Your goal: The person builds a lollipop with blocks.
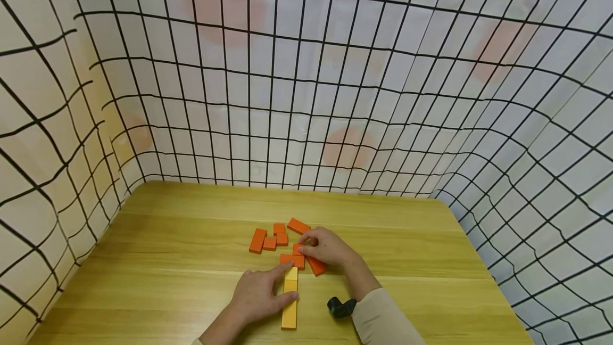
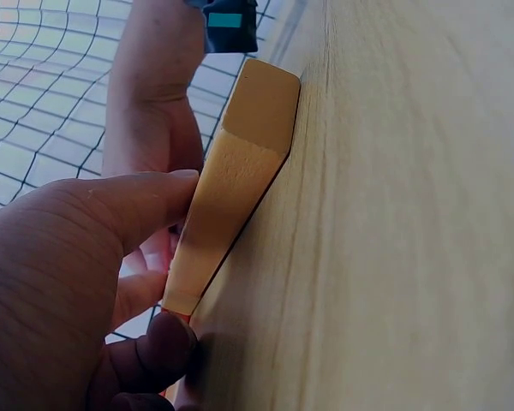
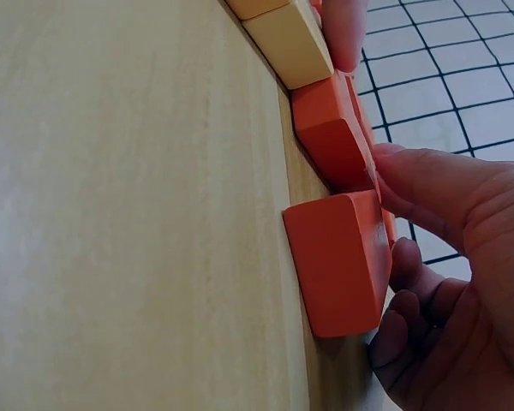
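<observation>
My left hand (image 1: 256,292) reaches over a line of blocks, its extended index fingertip touching a crosswise orange block (image 1: 299,263) and its thumb on a long yellow block (image 1: 289,317). Between those two sits a short pale-yellow block (image 1: 291,272). In the left wrist view the thumb lies against the upper edge of the yellow block (image 2: 227,193). My right hand (image 1: 330,249) pinches a small orange block (image 1: 296,249) touching the far side of the crosswise one. Below the right hand lies a long orange block (image 1: 316,266), large in the right wrist view.
Several loose orange blocks lie farther back: a long one (image 1: 257,240) at left, small ones (image 1: 282,239) in the middle, another long one (image 1: 298,226). A black device (image 1: 340,307) sits at the right sleeve. Black-gridded white walls (image 1: 306,100) surround the wooden table (image 1: 191,228).
</observation>
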Motion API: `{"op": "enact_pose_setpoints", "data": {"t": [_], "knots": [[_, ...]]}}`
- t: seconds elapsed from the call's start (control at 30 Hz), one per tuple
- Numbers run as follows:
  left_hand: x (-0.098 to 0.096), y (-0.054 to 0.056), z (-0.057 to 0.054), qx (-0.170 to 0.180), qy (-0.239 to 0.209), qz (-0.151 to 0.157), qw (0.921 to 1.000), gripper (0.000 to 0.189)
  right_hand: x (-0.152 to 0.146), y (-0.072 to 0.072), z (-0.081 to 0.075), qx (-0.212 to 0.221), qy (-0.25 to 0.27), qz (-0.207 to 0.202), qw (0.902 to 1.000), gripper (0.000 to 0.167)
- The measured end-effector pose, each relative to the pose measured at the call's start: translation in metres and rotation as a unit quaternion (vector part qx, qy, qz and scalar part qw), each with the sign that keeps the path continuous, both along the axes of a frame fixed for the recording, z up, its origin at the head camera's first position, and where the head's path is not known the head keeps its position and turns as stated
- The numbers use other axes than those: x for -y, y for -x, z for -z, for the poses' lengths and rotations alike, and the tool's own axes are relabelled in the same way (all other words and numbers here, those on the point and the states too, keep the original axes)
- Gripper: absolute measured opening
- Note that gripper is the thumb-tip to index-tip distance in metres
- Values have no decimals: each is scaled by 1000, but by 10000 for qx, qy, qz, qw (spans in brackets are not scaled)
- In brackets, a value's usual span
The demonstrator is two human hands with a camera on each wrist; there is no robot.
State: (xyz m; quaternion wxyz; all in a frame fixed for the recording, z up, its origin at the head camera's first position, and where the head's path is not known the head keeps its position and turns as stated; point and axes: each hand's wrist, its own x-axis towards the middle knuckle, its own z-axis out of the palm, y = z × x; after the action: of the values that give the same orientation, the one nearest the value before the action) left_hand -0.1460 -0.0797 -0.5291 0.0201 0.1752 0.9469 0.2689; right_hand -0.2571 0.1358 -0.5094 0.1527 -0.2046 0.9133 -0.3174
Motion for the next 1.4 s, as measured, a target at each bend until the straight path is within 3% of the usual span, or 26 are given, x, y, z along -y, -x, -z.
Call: {"op": "enact_pose_setpoints", "data": {"t": [0.23, 0.4, 0.7, 1.03, 1.4], "knots": [[1, -1, 1, -51, -96, 5, 9999, 67, 3, 3, -3, -101, 222, 281, 9993, 23], [1, -1, 0, -92, -113, 7, 9999, 66, 8, 6, -9, -231, 368, 269, 9987, 26], [1, 0, -1, -21, -39, 38, 10000, 67, 29, 11, -15, -730, -165, -59, 9972, 25], [2, -3, -1, -172, -72, 84, 9998, 67, 42, 18, -5, -919, -577, -99, 9941, 22], [2, -1, 1, -105, -38, 59, 9999, 67, 40, 17, -6, -801, -393, -9, 9960, 18]]}}
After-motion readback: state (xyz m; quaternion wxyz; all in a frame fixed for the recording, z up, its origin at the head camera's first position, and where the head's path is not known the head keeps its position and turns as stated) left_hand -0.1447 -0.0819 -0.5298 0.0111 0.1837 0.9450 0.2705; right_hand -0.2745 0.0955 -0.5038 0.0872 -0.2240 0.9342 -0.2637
